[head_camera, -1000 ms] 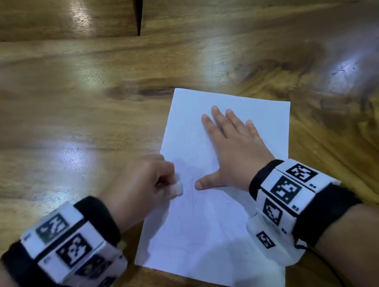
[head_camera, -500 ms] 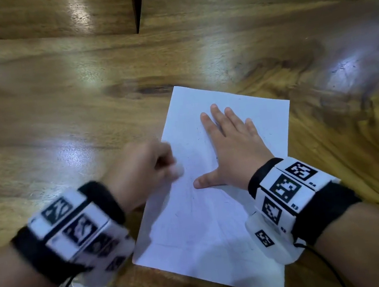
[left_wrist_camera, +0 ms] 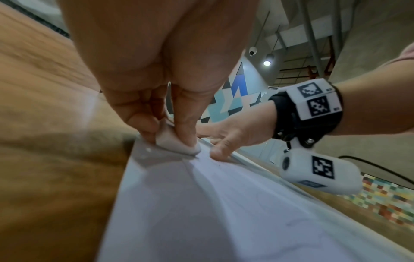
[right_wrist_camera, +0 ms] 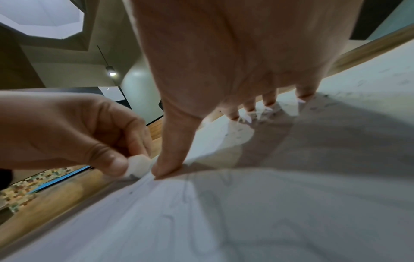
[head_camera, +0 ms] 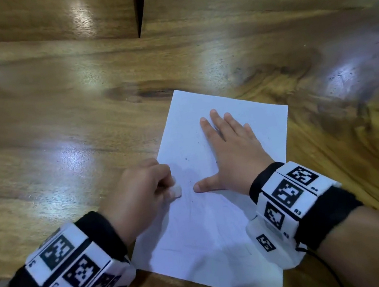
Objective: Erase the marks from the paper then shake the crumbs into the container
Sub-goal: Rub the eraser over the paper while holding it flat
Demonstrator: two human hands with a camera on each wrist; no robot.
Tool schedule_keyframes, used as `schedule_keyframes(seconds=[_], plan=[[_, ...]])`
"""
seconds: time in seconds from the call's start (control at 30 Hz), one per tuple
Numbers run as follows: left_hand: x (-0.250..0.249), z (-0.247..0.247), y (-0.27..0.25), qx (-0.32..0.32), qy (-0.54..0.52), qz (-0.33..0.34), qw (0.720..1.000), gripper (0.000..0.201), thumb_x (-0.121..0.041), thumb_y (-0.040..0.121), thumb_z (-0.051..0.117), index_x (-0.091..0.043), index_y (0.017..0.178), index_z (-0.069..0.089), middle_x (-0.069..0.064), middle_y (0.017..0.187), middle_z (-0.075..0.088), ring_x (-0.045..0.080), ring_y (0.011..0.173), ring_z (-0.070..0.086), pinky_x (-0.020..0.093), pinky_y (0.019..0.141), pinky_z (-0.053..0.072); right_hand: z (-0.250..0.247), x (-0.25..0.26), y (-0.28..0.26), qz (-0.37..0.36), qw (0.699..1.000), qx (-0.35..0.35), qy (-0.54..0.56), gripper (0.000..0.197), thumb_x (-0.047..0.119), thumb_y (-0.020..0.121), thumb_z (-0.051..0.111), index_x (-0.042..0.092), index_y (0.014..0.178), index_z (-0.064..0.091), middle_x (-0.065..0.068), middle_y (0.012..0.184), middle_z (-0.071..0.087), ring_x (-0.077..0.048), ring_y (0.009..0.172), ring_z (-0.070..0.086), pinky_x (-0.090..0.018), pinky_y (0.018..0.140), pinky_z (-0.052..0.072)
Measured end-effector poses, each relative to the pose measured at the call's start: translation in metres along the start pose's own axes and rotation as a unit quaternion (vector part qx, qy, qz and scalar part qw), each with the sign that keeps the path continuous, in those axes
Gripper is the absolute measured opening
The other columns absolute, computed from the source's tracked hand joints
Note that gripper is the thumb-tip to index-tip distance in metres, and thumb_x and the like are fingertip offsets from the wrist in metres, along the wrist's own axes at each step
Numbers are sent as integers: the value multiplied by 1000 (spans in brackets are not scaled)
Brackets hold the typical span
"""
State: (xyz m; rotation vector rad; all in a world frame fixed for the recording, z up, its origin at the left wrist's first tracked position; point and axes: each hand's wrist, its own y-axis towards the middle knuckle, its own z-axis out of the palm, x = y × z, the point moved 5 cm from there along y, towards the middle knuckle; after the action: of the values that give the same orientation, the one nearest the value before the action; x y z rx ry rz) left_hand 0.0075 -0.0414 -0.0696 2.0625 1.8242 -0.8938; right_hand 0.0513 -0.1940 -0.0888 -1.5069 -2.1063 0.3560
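Rubbing at the paper's (head_camera: 219,224) left edge, the left hand (head_camera: 139,194) pinches a small white eraser (head_camera: 177,191) between thumb and curled fingers, its tip down on the sheet. The right hand (head_camera: 233,154) lies flat on the far half of the paper, fingers straight and spread, thumb reaching left until it sits just beside the eraser; it grips nothing, only presses.

The paper lies on the wooden table (head_camera: 61,137), its near edge overhanging the table's near edge. No container shows in any view.

Likely handling: the sheet is thin, light and limp. It already bows up between eraser and thumb in the left wrist view, so hard strokes could crease or tear it unless the flat hand pins it close to the rubbing. For the shaking step, taking it by two opposite edges and curling it into a shallow trough should keep the dark crumbs, scattered near the right fingertips, from sliding off early. The eraser looks soft and worn round.

Writing: only faint pencil lines on the sheet, none readable, and small letter-number tags on the wrist markers too small to read surely.
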Motion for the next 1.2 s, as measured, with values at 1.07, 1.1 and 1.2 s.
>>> schedule_keyframes(seconds=[1.07, 1.1, 1.2], plan=[[-23, 1, 32, 79, 18, 47, 996, 21, -22, 74, 71, -19, 62, 54, -5, 63, 49, 17, 62, 46, 20, 56, 31, -31, -28, 32, -150, 978, 55, -134, 131, 57, 61, 78, 23, 150, -12, 9, 156, -21, -15, 144, -21, -35, 118, -5], [-28, -5, 50, 48, 25, 38, 998, 15, -22, 74, 70, -15, 67, 58, -2, 67, 51, 19, 66, 48, 25, 55, 29, -30, -28, 33, -149, 978, 54, -133, 132, 57, 60, 79, 24, 150, -12, 9, 157, -21, -15, 144, -20, -35, 118, -5], [-36, -10, 89, 2, 69, 24, 997, 11, -16, 77, 66, -16, 71, 57, -3, 71, 51, 20, 72, 48, 22, 56, 22, -31, -28, 33, -143, 980, 56, -124, 133, 56, 58, 80, 25, 150, -10, 10, 157, -20, -14, 144, -20, -36, 118, -4]])
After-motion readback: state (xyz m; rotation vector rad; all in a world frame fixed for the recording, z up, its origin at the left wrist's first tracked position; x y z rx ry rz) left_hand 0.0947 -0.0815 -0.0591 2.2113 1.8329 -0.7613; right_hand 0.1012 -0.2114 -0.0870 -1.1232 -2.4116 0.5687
